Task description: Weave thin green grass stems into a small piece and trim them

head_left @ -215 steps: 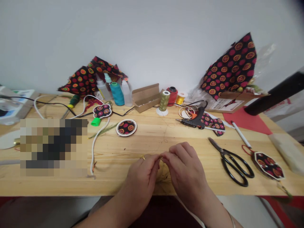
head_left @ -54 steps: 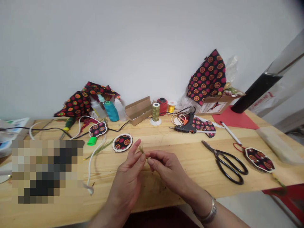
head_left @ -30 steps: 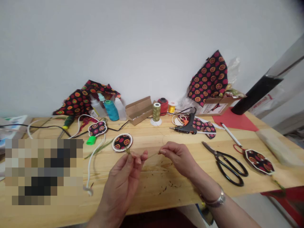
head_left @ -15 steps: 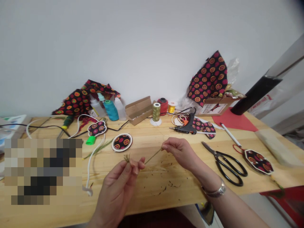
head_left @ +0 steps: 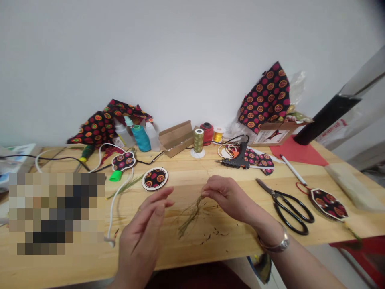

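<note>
Between the thumb and fingers of my right hand [head_left: 227, 196] is one end of a bundle of olive-green threads [head_left: 192, 216]; its loose strands fan down and to the left over the wooden table. My left hand [head_left: 146, 228] is off the threads, to their left, fingers apart and nothing in it. Beyond the left hand lies a round disc [head_left: 155, 179] with patterned fabric and a pale rim. A spool of olive-green thread [head_left: 198, 141] stands upright behind my hands.
Black-handled scissors [head_left: 291, 212] and an octagonal fabric piece [head_left: 327, 204] lie at right. A glue gun [head_left: 237, 159] rests behind. Dark scraps [head_left: 207, 239] are scattered on the table [head_left: 168, 255]. A white cord [head_left: 112, 216] runs down at left. Cardboard boxes [head_left: 176, 139] and bottles stand along the wall.
My left hand has let go of the threads and opened, shifting slightly left. The strand stretched between both hands now hangs as a loose, spread bundle from my right hand.
</note>
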The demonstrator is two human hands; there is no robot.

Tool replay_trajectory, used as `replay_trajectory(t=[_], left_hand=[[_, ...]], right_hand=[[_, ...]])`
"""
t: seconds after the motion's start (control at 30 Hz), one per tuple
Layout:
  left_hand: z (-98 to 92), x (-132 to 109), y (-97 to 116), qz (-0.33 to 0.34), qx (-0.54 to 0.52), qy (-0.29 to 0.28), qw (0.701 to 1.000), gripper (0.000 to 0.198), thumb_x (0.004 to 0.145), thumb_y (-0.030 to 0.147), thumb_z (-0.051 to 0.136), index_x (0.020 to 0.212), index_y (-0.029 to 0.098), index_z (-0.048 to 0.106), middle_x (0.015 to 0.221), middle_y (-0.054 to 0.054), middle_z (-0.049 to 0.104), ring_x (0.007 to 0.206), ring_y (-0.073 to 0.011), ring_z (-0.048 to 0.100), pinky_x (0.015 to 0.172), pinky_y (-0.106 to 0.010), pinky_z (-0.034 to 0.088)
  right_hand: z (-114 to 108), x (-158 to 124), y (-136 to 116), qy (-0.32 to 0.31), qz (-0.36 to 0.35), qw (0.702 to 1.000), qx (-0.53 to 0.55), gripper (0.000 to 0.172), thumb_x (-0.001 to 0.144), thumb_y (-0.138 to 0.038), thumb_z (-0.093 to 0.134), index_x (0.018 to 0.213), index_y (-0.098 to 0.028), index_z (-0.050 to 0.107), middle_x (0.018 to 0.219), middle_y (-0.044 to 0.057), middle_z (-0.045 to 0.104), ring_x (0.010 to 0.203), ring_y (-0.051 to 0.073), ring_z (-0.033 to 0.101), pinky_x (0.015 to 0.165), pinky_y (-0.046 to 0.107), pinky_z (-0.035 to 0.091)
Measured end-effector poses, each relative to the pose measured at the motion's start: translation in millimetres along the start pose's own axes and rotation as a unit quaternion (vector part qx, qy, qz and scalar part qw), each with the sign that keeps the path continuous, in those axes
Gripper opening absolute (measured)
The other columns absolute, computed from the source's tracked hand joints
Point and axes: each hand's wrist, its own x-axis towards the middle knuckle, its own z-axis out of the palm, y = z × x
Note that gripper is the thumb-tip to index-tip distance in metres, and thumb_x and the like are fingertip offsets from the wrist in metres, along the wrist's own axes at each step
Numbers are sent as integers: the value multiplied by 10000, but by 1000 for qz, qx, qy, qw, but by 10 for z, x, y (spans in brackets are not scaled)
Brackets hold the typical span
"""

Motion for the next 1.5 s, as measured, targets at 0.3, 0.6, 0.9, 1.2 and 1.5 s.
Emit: replay_trajectory(t=[0.3, 0.6, 0.9, 1.2, 1.5], left_hand=[[453, 281, 72, -142, -90, -217, 962, 322, 886, 363, 465, 1095, 184, 630, 1094, -77, 667, 976, -205, 608, 866, -325, 457], [216, 329, 105, -95, 105, -183, 973, 268, 846, 349, 492, 948, 209, 697, 1021, -79, 683, 930, -242, 610, 865, -401, 436], [46, 438, 52, 230, 371, 57, 898, 162, 806, 257, 573, 941, 205, 646, 1100, -114, 609, 851, -243, 604, 779, -377, 444], [85, 436, 136, 239, 311, 52, 919, 297, 800, 245, 595, 1097, 227, 598, 1313, -102, 482, 1213, -294, 418, 1010, -467, 298], [372, 223, 43, 38, 99, -204, 973, 446, 819, 275, 570, 1256, 229, 493, 1247, -74, 592, 1118, -225, 554, 947, -368, 425]], right_hand=[[-69, 65, -176, -58, -78, 991, -91, 200, 849, -68, 514, 738, -169, 647, 759, 7, 638, 753, 121, 535, 726, 231, 404], [-128, 94, -106, -36, -56, 992, -108, 195, 862, -120, 520, 714, -157, 641, 685, 13, 606, 707, 125, 519, 678, 237, 398], [-211, 122, -83, 0, -48, 995, -91, 193, 863, -151, 526, 714, -160, 648, 684, 20, 608, 717, 136, 522, 685, 261, 407], [-207, 101, -96, 5, -46, 994, -96, 169, 847, -122, 548, 708, -153, 640, 674, 9, 591, 710, 125, 512, 683, 241, 394], [-106, 116, -167, -57, -94, 986, -128, 195, 872, -102, 499, 812, -178, 668, 788, 26, 651, 781, 144, 529, 739, 260, 390]])
